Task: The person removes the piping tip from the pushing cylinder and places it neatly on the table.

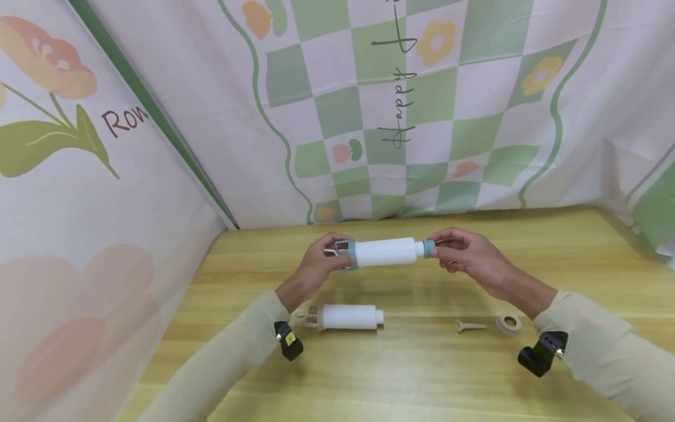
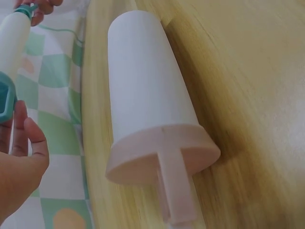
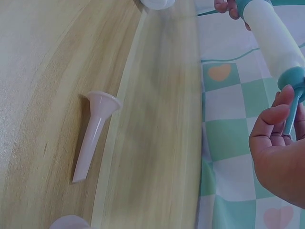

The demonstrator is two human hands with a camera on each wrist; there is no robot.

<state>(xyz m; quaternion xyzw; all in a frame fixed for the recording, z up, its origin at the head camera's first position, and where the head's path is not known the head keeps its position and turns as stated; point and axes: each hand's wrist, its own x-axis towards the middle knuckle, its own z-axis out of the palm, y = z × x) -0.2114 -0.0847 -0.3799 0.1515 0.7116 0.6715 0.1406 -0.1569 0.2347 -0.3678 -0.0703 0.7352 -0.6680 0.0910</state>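
Above the table, a white plastic tube (image 1: pixel 387 252) with teal fittings, looking like a sausage stuffer, lies nearly level between both hands. My left hand (image 1: pixel 320 258) grips its teal open-framed handle end (image 1: pixel 346 254). At the narrow end, my right hand (image 1: pixel 464 255) pinches the teal cap (image 1: pixel 429 248) and its slim teal nozzle (image 3: pixel 291 117), with the fingers curled around. A second white tube (image 1: pixel 349 317) with a beige frame end (image 2: pixel 162 152) lies on the table nearer me. To its right are a beige funnel-shaped nozzle (image 1: pixel 470 326) and a beige ring cap (image 1: pixel 508 323).
The wooden table (image 1: pixel 422 375) meets a checked green-and-white curtain (image 1: pixel 385 105) at its far edge. Another printed curtain (image 1: pixel 105 234) hangs along the left side. A black wrist camera is strapped to each sleeve.
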